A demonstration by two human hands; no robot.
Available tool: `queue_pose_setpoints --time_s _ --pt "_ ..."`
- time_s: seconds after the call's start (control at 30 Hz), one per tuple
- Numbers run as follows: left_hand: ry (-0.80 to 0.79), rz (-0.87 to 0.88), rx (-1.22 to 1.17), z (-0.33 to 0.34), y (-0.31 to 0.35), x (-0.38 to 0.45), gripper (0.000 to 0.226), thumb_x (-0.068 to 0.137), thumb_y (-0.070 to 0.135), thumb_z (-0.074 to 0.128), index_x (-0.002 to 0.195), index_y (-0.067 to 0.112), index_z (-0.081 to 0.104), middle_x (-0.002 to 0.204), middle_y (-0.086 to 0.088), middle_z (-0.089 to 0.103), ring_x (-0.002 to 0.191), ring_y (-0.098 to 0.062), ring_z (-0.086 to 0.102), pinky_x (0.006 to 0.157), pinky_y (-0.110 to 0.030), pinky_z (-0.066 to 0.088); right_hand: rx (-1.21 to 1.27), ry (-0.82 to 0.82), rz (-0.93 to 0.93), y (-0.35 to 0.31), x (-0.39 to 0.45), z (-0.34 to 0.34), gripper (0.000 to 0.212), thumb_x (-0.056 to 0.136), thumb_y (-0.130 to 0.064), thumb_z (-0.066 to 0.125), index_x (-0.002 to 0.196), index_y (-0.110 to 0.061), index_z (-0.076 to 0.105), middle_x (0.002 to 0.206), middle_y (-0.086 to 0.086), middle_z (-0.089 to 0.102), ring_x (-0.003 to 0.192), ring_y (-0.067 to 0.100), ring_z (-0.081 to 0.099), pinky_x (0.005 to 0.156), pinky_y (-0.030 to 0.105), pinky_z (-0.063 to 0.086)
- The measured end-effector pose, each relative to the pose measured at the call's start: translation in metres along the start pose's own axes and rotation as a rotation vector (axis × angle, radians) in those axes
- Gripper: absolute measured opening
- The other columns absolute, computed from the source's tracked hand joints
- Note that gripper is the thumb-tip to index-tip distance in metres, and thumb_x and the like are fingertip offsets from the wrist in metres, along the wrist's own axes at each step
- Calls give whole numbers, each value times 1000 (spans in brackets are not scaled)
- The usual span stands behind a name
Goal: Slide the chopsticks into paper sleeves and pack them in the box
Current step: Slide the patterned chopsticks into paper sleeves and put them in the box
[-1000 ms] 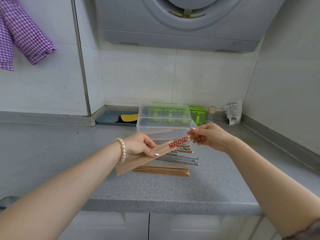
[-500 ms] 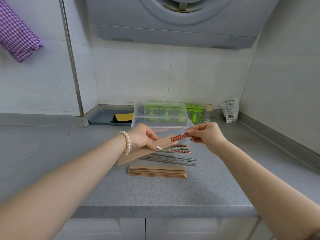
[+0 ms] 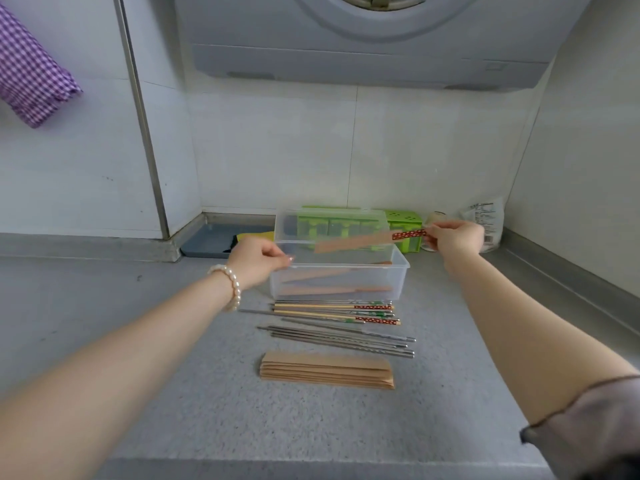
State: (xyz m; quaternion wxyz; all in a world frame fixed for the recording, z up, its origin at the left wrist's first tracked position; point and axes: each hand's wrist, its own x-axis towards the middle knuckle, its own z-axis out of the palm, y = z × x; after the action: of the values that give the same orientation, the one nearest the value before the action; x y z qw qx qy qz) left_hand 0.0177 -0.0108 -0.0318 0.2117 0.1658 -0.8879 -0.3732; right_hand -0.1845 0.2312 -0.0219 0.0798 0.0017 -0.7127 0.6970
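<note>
Right hand (image 3: 453, 239) raised over the box (image 3: 337, 271), grip pinched on the red patterned end of a sleeved pair (image 3: 367, 241); brown sleeve slanting down-left above the open box, clear of its rim. Left hand (image 3: 258, 259) at the box's left wall, fingers curled, empty, grip narrow; touching the wall or just beside it, cannot tell which. Pearl bracelet (image 3: 228, 287) on that wrist. Two or so filled sleeves (image 3: 336, 289) already lying inside the box. Clear lid (image 3: 330, 225) standing open behind. On the counter (image 3: 138, 323), just in front of the box: loose chopsticks (image 3: 337, 311), wooden ones nearest it, metal ones beside them. Nearer still, a stack of empty sleeves (image 3: 327, 370).
</note>
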Motion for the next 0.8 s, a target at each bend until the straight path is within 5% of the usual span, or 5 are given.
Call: queue_pose_setpoints --time_s 0.17,0.33,0.47,0.6,0.8 --pt "-136 -4 32 24 -13 4 12 79 15 70 67 16 67 76 0 66 77 -14 59 70 -24 47 -336 -54 40 11 11 40 19 73 -14 78 61 -10 63 59 5 61 50 15 54 66 31 55" --pt "-249 6 35 38 -19 8 14 78 19 72 65 18 66 69 5 62 68 -7 56 66 -21 46 -782 -230 -57 28 10 57 37 80 -37 69 91 -1 71 87 8 70 81 24 60 74 30 51" --pt "-294 13 26 48 -21 6 9 78 18 72 70 15 69 70 6 63 67 -4 56 65 -19 45 -1015 -286 -288 39 -3 61 47 89 -47 51 77 -6 70 106 14 64 118 35 41 86 36 40" --pt "-384 46 58 56 -21 1 5 76 19 74 74 16 71 73 7 65 72 -7 59 72 -22 49 -723 -268 -643 33 -29 46 17 85 -23 65 89 -9 73 99 13 62 94 26 52 77 33 43" --pt "-584 100 171 70 -16 -16 9 71 26 77 75 21 70 77 8 66 78 -9 62 80 -28 54 -1012 -800 -450 59 -54 23 9 77 -15 73 81 -6 71 71 -3 61 62 6 53 70 24 45"
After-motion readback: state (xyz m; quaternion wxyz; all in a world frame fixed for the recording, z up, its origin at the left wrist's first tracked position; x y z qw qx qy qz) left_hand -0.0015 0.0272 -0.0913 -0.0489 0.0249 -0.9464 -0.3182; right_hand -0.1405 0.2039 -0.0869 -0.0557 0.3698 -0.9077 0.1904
